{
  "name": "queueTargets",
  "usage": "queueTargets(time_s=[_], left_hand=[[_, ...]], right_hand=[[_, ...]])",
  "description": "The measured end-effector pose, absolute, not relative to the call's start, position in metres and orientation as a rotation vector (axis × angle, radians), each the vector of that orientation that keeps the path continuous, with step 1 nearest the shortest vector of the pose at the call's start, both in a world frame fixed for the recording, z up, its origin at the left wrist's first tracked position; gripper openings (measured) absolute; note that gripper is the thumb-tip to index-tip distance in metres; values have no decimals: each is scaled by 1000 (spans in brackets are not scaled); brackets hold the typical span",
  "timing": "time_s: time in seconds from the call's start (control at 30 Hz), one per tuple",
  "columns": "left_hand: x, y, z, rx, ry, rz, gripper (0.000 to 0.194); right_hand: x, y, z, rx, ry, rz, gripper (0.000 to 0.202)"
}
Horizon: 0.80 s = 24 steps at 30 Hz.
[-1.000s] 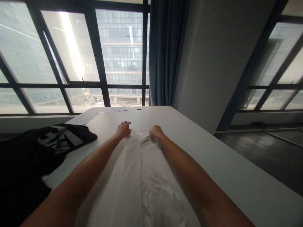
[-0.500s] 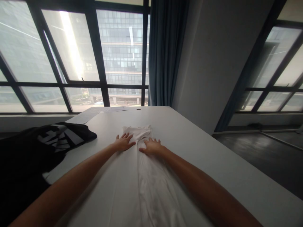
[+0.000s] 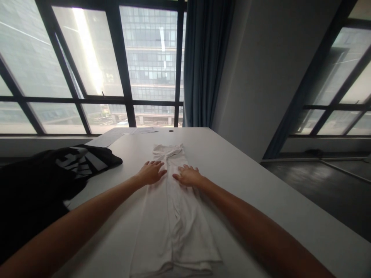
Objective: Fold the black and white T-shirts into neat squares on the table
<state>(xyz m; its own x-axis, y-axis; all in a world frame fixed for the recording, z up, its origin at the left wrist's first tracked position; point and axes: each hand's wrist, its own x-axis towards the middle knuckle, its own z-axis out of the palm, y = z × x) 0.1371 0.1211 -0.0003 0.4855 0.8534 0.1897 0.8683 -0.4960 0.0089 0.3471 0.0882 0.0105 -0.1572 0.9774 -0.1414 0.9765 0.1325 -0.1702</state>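
A white garment (image 3: 171,204), possibly a shirt folded lengthwise, lies stretched along the table with its narrower end away from me. Creases run down its middle and right half, and its near hem shows at the bottom. My left hand (image 3: 151,172) rests palm down on its left side, fingers spread. Across from it, my right hand (image 3: 188,175) lies flat on the right side, also with fingers apart. Neither hand grips the cloth. Beyond my fingertips the far end of the garment is bunched in small folds.
The white table (image 3: 237,173) reaches toward the windows. On its left lies a black garment (image 3: 31,185) with grey lettering. Paper sheets (image 3: 107,138) are at the far left, near a round hole (image 3: 171,131). A blue curtain (image 3: 204,65) hangs behind.
Both hands have slid back along the garment, toward me, uncovering more of its far end. The view has shifted slightly, and the near hem now shows.
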Motion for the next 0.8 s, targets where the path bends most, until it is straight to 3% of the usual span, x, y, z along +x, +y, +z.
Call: queueTargets(time_s=[0.13, 0.4, 0.63, 0.8], left_hand=[[133, 78, -25, -2786, -1573, -134, 67], [148, 78, -11, -2740, -1697, -205, 59], [120, -10, -12, -2960, -1546, -253, 57], [101, -46, 7, -3101, -1196, -522, 41]], right_hand=[[344, 62, -1, -2020, -2394, 423, 85], [343, 57, -6, -1864, -2358, 111, 65], [367, -20, -7, -1820, -2471, 242, 63], [397, -33, 7, -1635, -2477, 255, 38]])
